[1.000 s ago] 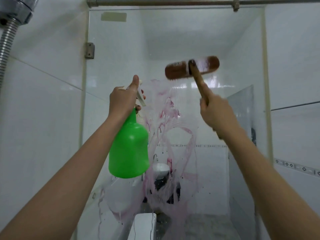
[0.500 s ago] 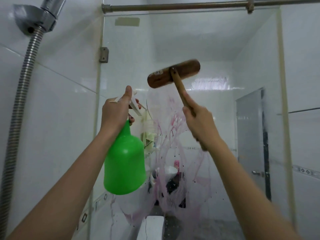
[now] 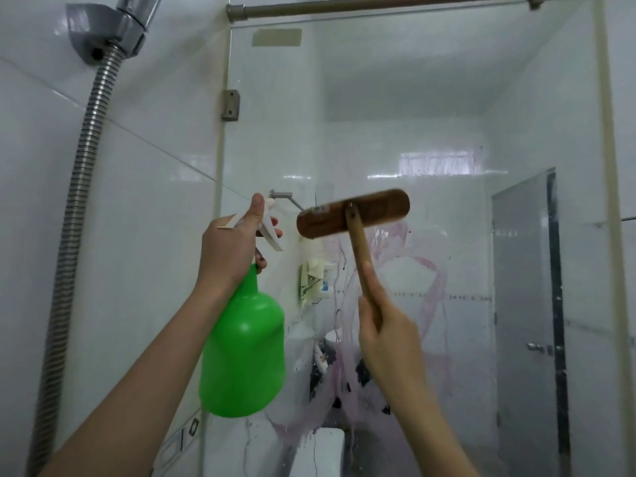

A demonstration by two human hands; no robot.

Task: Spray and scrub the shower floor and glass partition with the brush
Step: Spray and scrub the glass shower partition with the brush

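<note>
Shows a shower stall of white glazed wall tiles [image 3: 137,235], closed by a clear glass partition [image 3: 447,115] smeared with purple streaks [image 3: 430,270]. Holds a brown wooden long-handled brush [image 3: 354,213] up at the glass above the streaks, right hand [image 3: 389,342] fingers clamped on the handle. Holds a green plastic spray bottle [image 3: 244,352] upright just left of the brush, left hand [image 3: 234,249] fingers wrapped round neck and trigger. At far left, a corrugated metal shower hose [image 3: 79,201].

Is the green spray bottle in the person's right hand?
No, the left hand grips the green spray bottle; the right hand holds the brush.
</note>
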